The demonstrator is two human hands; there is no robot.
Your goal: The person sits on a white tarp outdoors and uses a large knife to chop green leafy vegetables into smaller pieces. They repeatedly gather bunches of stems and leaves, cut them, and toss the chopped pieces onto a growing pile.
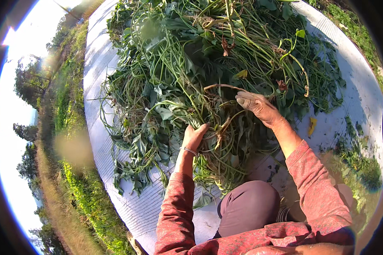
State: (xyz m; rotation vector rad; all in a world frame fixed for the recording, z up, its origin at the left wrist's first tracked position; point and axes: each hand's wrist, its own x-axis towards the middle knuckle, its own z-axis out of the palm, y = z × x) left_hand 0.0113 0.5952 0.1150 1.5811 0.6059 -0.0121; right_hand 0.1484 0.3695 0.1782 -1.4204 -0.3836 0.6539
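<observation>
A large heap of leafy green vines (166,63) lies before me, with long stems and some withered brown leaves. My left hand (194,137), with a bracelet at the wrist, grips a bundle of vine stems (225,140) at the heap's near side. The fingers of that hand are partly hidden by leaves. At the right side of this bundle is my right hand (258,108), flat with straight fingers and no visible grasp. A brown bare stem (221,85) runs up to its fingertips; whether they touch cannot be told.
Beneath the heap is a pale, grooved concrete surface (140,204). Green plants and grass (79,191) border it on the left. My bent knee (253,199) is close to the bundle. A yellow leaf (312,126) and leaf scraps lie at the right.
</observation>
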